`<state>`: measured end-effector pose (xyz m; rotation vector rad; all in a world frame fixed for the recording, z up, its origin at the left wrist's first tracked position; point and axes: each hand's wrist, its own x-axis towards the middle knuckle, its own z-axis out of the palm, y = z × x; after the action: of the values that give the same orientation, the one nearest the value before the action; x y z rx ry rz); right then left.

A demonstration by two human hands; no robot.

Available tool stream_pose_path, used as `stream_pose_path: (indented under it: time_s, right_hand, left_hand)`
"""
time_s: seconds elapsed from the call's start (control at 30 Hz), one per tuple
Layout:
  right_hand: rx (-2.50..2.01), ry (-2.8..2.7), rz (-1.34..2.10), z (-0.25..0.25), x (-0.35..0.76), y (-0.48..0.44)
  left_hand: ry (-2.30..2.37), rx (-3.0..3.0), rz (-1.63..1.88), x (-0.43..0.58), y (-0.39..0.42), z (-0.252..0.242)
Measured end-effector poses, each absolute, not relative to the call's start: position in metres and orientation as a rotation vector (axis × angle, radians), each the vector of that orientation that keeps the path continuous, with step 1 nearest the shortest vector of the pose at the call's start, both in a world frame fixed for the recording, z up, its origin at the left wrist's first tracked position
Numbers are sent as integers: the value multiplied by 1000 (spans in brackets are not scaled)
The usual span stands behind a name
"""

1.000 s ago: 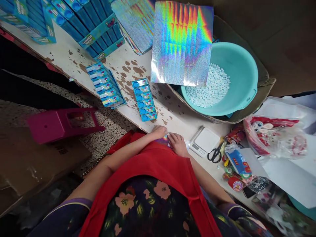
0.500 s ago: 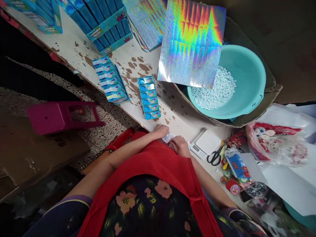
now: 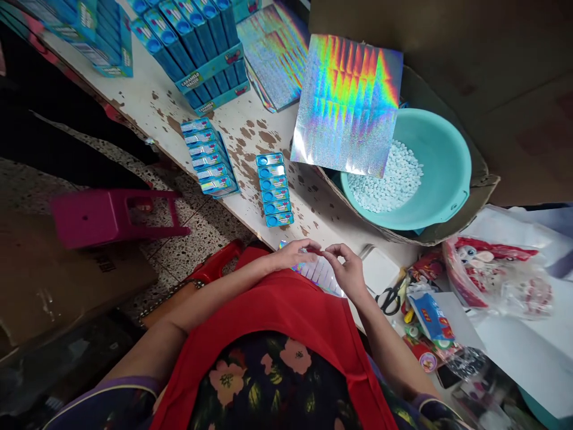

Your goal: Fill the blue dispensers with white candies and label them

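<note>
My left hand (image 3: 293, 255) and my right hand (image 3: 347, 272) meet at the near edge of the white, stained table (image 3: 250, 128), just above my red apron. Both pinch a small piece of holographic paper (image 3: 319, 272) that spreads between and below them. A short row of small blue candy boxes (image 3: 274, 190) lies a little beyond my left hand. A small white scale (image 3: 379, 270) sits right beside my right hand, partly hidden by it.
A teal basin (image 3: 441, 173) of white pellets stands at the back right under a holographic sheet (image 3: 349, 104). More blue boxes (image 3: 209, 156) and stacked cartons (image 3: 197, 48) lie left. Scissors (image 3: 390, 297), tape rolls and plastic bags clutter the right. A pink stool (image 3: 111, 212) stands on the floor.
Both hands rose off the table edge and drew slightly apart, lifting the small holographic piece between them; my right hand now covers part of the scale. The view shifted a little.
</note>
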<state>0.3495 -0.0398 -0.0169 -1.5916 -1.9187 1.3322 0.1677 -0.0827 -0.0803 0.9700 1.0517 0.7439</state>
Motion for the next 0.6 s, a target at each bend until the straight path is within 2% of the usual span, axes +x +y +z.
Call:
stream_pose_path:
  time_s: [0.17, 0.3, 0.6]
  right_hand:
    - [-1697, -1705, 1356, -40, 322, -39]
    - [-1587, -1665, 1315, -64, 273, -34]
    - [-1559, -1839, 1042, -100, 211, -26]
  left_hand:
    - [1357, 984, 626, 151, -89, -58]
    - [1587, 1033, 650, 111, -95, -48]
    - [1684, 1013, 805, 62, -88, -90]
